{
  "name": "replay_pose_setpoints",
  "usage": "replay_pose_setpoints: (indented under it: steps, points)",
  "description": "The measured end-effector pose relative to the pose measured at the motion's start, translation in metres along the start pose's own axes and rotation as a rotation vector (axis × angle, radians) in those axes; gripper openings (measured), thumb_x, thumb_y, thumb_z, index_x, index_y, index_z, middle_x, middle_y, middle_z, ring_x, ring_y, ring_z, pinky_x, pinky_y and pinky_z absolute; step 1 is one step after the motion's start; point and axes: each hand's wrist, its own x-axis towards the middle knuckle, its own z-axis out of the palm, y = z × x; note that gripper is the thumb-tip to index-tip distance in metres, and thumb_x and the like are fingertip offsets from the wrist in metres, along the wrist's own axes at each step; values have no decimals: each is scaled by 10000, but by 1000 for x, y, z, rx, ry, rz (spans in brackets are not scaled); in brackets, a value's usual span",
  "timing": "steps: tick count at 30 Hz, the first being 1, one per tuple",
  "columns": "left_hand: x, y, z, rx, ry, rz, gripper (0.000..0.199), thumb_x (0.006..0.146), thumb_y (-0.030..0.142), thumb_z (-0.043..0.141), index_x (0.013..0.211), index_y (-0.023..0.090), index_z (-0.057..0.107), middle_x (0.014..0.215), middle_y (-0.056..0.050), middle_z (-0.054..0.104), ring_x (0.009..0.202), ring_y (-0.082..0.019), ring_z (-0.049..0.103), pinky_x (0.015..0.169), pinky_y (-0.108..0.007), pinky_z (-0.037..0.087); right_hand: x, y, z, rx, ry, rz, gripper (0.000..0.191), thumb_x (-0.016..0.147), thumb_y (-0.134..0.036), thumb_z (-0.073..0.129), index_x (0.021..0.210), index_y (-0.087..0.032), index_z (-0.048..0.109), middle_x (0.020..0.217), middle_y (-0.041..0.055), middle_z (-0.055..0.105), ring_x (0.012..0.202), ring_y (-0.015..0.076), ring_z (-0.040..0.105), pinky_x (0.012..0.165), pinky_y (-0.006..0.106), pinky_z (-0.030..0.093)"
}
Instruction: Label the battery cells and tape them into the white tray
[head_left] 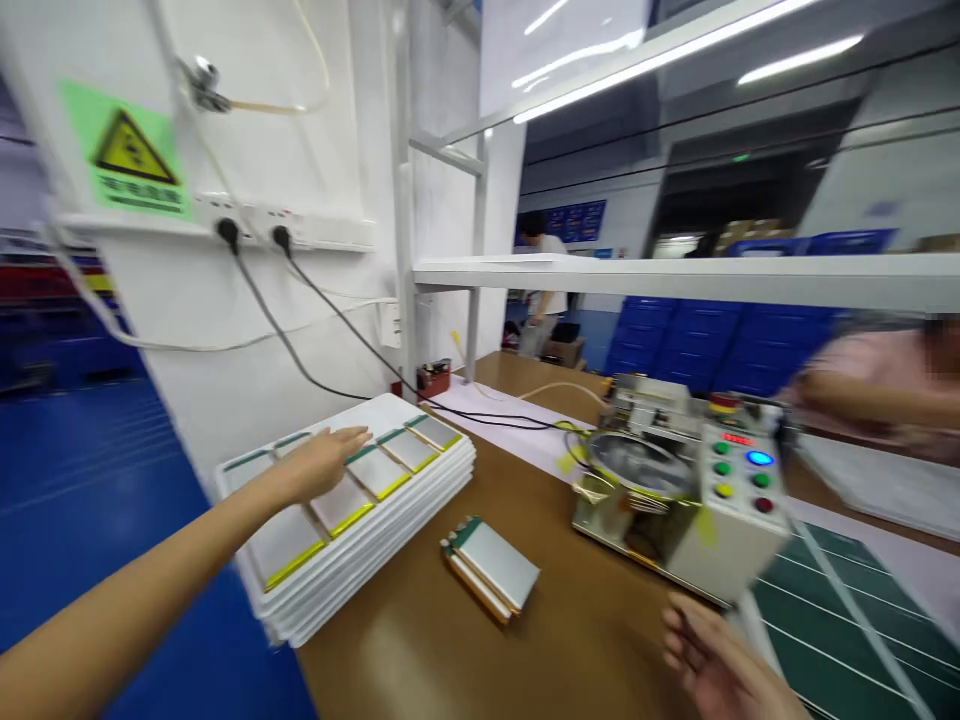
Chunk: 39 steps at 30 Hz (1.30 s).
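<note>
We look down on a brown tabletop point(570, 640) in a brightly lit factory room. Our left hand point(319, 465) is open, its fingers stretched out and close together, lying flat on or just above a stack of white trays point(442, 480). The top tray holds flat silver pouch cells point(379, 472) edged in yellow and green. Nearer and to the right of that hand, a small pile of loose pouch cells point(491, 570) lies directly on the tabletop.

Our right hand point(720, 665) is blurred, open and empty, its fingers apart and slightly curled. It sits just in front of a bench machine point(742, 540) with a round metal bowl point(637, 465) and a panel of coloured buttons point(742, 470), one glowing blue. To the right of this hand lies a dark green mat point(840, 620) with white lines.

Beyond the left hand rises a white wall point(337, 130) bearing a green sign with a yellow warning triangle point(131, 150) and a socket strip point(285, 222) trailing black cords point(330, 355). Blue floor point(82, 520) spreads below and to its left. Past the right hand run a white shelf point(675, 280) and stacked blue crates point(720, 345). A co-worker's pink sleeve point(877, 385) reaches in at the far right, and another person point(544, 280) stands in the distance.
</note>
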Motion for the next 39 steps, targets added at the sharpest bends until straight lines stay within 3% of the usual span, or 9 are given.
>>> replay_pose_setpoints:
  steps: [4, 9, 14, 19, 24, 27, 30, 33, 39]
  points:
    - [9, 87, 11, -254, -129, 448, 751, 718, 285, 599, 1378, 265, 241, 1451, -41, 254, 1346, -201, 233, 1129, -402, 175, 1, -44, 14, -122, 159, -338, 358, 509, -392, 784, 747, -161, 648, 733, 31, 607, 622, 136, 534, 533, 231, 469]
    - [47, 154, 43, -170, -390, 529, 1163, 466, 339, 804, 1405, 194, 133, 1471, -133, 89, 1367, -307, 82, 1086, -566, 48, 20, -60, 21, -292, 162, -356, 397, 534, -441, 752, 714, -97, 669, 698, 71, 623, 583, 143, 516, 525, 260, 438]
    - [74, 167, 67, -116, -450, 557, 1194, 415, 338, 824, 1399, 192, 164, 1472, -132, 109, 1365, -327, 81, 1069, -600, 22, 28, -50, 44, -410, 168, -386, 410, 595, -499, 698, 725, -110, 671, 744, 77, 633, 605, 141, 500, 525, 250, 410]
    - [82, 167, 84, -201, -406, 597, 1122, 439, 429, 799, 1381, 221, 225, 1460, -123, 200, 1359, -326, 128, 1063, -614, 50, 35, -44, 64, -461, 205, -464, 389, 625, -529, 648, 628, -151, 558, 529, -13, 504, 455, 98, 393, 435, 226, 311]
    - [87, 167, 88, -223, -399, 605, 1079, 433, 468, 790, 1353, 218, 284, 1457, -119, 217, 1356, -325, 146, 1073, -599, 68, 16, -53, 70, -615, 254, -593, 358, 639, -519, 626, 584, -170, 567, 477, -9, 482, 447, 126, 379, 449, 258, 278]
    - [81, 169, 79, -247, -340, 638, 928, 455, 470, 776, 1263, 198, 408, 1415, -126, 313, 1329, -318, 231, 1089, -564, 94, -16, -55, 67, -731, 226, -704, 292, 694, -474, 604, 613, -194, 602, 589, 17, 560, 579, 169, 453, 553, 278, 319]
    - [63, 174, 64, -283, -145, 572, 681, 471, 419, 761, 1061, 166, 534, 1141, -103, 567, 1112, -292, 494, 1031, -489, 301, -48, -48, 59, -788, 129, -737, 266, 715, -473, 600, 691, -212, 644, 740, 32, 605, 706, 194, 488, 638, 286, 343]
    - [38, 186, 49, -320, 25, 453, 501, 580, 349, 669, 1018, 161, 515, 993, -75, 580, 953, -248, 540, 886, -402, 430, -66, -36, 52, -641, 12, -540, 303, 698, -491, 629, 689, -188, 630, 649, 16, 541, 595, 146, 431, 554, 261, 326]
    - [-2, 220, 28, -266, 285, 422, 575, 637, 251, 589, 1178, 173, 413, 1054, -91, 529, 945, -244, 503, 846, -391, 437, -71, -13, 58, -250, -39, -219, 347, 606, -460, 727, 658, -141, 600, 520, -25, 429, 488, 83, 311, 444, 212, 216]
